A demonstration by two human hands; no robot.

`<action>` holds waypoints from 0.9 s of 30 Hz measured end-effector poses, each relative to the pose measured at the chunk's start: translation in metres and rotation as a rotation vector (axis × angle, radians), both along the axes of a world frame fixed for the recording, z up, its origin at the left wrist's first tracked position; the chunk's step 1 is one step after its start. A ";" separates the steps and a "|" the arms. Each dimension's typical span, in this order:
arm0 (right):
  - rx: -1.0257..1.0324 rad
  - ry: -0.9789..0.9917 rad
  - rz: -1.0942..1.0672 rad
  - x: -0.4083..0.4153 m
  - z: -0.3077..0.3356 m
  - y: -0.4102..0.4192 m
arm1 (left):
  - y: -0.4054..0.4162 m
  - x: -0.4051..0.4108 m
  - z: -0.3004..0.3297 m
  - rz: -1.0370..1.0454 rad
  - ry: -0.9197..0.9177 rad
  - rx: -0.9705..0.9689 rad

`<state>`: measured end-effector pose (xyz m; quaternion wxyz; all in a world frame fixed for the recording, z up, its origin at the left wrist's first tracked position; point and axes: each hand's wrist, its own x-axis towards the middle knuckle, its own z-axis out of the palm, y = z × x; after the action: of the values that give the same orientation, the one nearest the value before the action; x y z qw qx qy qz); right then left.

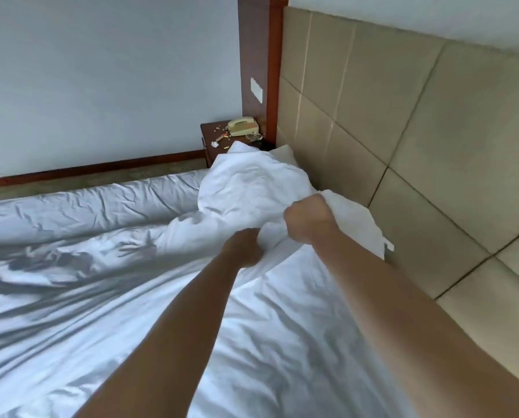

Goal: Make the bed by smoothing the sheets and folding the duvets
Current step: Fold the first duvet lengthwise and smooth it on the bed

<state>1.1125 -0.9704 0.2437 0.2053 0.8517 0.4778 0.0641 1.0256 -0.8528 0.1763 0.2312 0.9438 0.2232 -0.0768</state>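
Note:
A white duvet (246, 182) is bunched up high near the head of the bed, its lifted end standing against the headboard. My right hand (309, 220) grips its raised edge in a fist. My left hand (244, 247) grips the same edge a little lower and to the left. The rest of the duvet (86, 206) lies wrinkled along the far side of the bed. A creased white sheet (267, 327) covers the mattress under my forearms. A pillow corner (282, 152) shows behind the bunched duvet.
A beige padded headboard (403, 131) runs along the right. A dark wooden nightstand (214, 137) at the far corner carries a cream telephone (242, 127) and small scattered bits. Carpet floor (101, 176) and a white wall lie beyond the bed.

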 end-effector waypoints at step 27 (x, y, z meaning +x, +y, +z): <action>-0.236 0.259 -0.235 -0.133 -0.093 -0.140 | -0.126 -0.150 -0.042 -0.129 0.306 0.180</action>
<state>0.9794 -1.1107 0.1510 0.2466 0.8728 0.4016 -0.1266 0.8758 -0.9792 0.1346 0.1038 0.9504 0.2006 -0.2138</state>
